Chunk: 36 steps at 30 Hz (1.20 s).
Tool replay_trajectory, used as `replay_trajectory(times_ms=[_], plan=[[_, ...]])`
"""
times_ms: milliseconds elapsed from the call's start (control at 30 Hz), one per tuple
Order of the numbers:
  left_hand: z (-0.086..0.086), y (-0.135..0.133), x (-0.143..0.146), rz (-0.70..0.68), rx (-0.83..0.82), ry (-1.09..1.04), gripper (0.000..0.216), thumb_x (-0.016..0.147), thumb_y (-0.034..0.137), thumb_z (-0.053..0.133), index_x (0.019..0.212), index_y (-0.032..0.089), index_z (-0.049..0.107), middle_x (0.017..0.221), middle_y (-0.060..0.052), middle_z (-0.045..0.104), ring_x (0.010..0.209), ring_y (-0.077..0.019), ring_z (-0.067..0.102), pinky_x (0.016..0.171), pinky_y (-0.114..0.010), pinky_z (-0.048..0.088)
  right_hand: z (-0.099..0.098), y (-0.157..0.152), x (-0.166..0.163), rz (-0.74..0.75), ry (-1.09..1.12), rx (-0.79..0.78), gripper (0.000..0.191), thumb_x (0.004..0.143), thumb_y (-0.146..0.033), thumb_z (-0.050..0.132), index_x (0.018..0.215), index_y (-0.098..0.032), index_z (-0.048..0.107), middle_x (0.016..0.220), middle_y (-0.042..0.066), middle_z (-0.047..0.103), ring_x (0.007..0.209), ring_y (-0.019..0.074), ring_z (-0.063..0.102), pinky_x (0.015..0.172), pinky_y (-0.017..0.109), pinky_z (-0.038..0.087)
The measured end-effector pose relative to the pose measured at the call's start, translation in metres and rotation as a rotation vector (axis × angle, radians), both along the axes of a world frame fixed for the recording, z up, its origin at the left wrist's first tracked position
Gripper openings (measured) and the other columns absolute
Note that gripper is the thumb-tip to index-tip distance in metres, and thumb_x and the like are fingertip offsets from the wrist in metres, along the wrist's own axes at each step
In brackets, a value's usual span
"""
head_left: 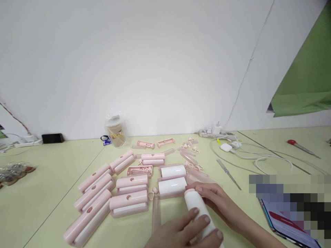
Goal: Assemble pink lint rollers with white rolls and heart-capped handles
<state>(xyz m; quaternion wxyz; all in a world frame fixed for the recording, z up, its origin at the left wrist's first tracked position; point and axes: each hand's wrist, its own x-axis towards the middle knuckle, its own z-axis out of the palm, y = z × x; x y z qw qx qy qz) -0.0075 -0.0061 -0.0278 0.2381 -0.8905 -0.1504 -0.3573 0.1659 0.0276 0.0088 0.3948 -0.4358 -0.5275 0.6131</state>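
White roller (192, 201) clasped by left hand (181, 230) and right hand (217, 203); probably light, stiff (sticky sheet?), best held at ends.

Wall (129, 51): white, plain, evenly lit.
Table (46, 196): pale yellow-green top, set against the wall.
Sheet (307, 79): green, upper right.

– What lies around the white cylindrical paper roll (199, 210)?
– It sits over the pale green table (46, 193), left hand (181, 230) before it, right hand (219, 203) right of it. Pink plastic roller cases (129, 193) lie left of it, thin metal tweezers (229, 174) farther right, clear plastic jar (115, 132) and white power strip (207, 133) far behind it.
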Motion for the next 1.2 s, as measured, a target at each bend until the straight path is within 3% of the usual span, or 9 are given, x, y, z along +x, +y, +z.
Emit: replay_trajectory(times_ms=[200,300,400,500,667,800,933,1033,1200], plan=[[0.008,0.001,0.002,-0.023,-0.023,-0.078,0.015,0.079,0.025,0.062,0.093,0.019,0.063,0.099,0.009,0.065,0.105,-0.0106,0.051,0.107,-0.029,0.031,0.001,0.002,0.005,0.086,-0.096,0.195,0.039,0.081,-0.050,0.049,0.090,-0.020,0.072,0.101,0.008,0.066,0.096,0.0278,0.056,0.086,0.037,0.042],[0.017,0.004,0.001,-0.035,-0.053,-0.156,0.015,0.082,0.023,0.057,0.096,0.017,0.060,0.088,0.008,0.068,0.100,-0.0084,0.055,0.107,-0.028,0.031,0.001,0.001,0.011,0.251,-0.029,0.317,0.056,0.068,-0.060,0.059,0.109,-0.022,0.063,0.115,0.010,0.057,0.106,0.0307,0.052,0.090,0.038,0.039],[0.020,0.007,0.001,-0.023,-0.080,-0.209,0.018,0.085,0.024,0.052,0.100,0.015,0.058,0.085,0.003,0.070,0.098,-0.0088,0.058,0.105,-0.027,0.033,-0.003,-0.003,0.016,0.364,-0.088,0.372,0.108,0.041,-0.054,0.079,0.136,-0.025,0.034,0.142,0.010,0.029,0.128,0.0342,0.027,0.101,0.039,0.027],[0.017,0.008,0.002,-0.017,-0.133,-0.309,0.025,0.083,0.033,0.053,0.103,0.020,0.055,0.086,0.001,0.068,0.099,-0.0125,0.058,0.099,-0.030,0.041,-0.008,-0.008,0.017,0.419,-0.208,0.338,0.142,0.033,-0.041,0.084,0.142,-0.023,-0.004,0.149,0.011,0.008,0.134,0.0332,0.007,0.105,0.041,0.018],[0.004,0.012,0.002,-0.032,-0.231,-0.237,0.047,0.072,0.031,0.067,0.115,0.037,0.048,0.114,-0.002,0.058,0.112,-0.0228,0.049,0.092,-0.042,0.046,-0.019,-0.013,0.006,0.337,-0.250,0.309,0.130,0.047,-0.024,0.078,0.141,-0.021,-0.012,0.144,0.016,0.021,0.134,0.0286,0.012,0.104,0.041,0.019],[-0.003,0.016,-0.004,-0.129,-0.574,-0.362,0.075,0.074,0.047,0.061,0.136,0.031,0.022,0.126,-0.009,0.050,0.118,-0.0271,0.044,0.095,-0.045,0.041,-0.026,-0.011,-0.003,0.204,-0.108,0.336,0.112,0.052,-0.029,0.075,0.140,-0.023,0.006,0.140,0.015,0.024,0.128,0.0290,0.027,0.102,0.040,0.025],[0.000,0.016,-0.007,-0.085,-1.116,-0.646,0.096,0.064,0.060,0.063,0.139,0.022,0.016,0.145,-0.013,0.019,0.131,-0.0351,0.018,0.104,-0.049,0.024,-0.026,-0.012,-0.004,0.171,-0.058,0.414,0.096,0.053,-0.031,0.073,0.130,-0.028,0.017,0.134,0.012,0.029,0.117,0.0299,0.041,0.093,0.039,0.037],[0.004,0.019,0.001,-0.221,-1.458,-0.904,0.078,0.073,0.063,0.050,0.134,0.019,0.027,0.138,-0.015,0.033,0.126,-0.0324,0.031,0.101,-0.046,0.029,-0.021,-0.017,-0.003,0.155,-0.173,0.552,0.085,0.053,-0.024,0.073,0.120,-0.033,0.022,0.136,0.009,0.021,0.122,0.0316,0.035,0.093,0.039,0.037],[0.004,0.022,0.018,-0.447,-1.875,-1.103,0.073,0.065,0.058,0.063,0.122,0.020,0.040,0.112,-0.013,0.056,0.102,-0.0296,0.054,0.085,-0.040,0.042,-0.022,-0.024,-0.007,0.153,-0.346,0.633,0.083,0.054,-0.018,0.075,0.115,-0.037,0.022,0.140,0.008,0.008,0.125,0.0346,0.030,0.090,0.041,0.043]])
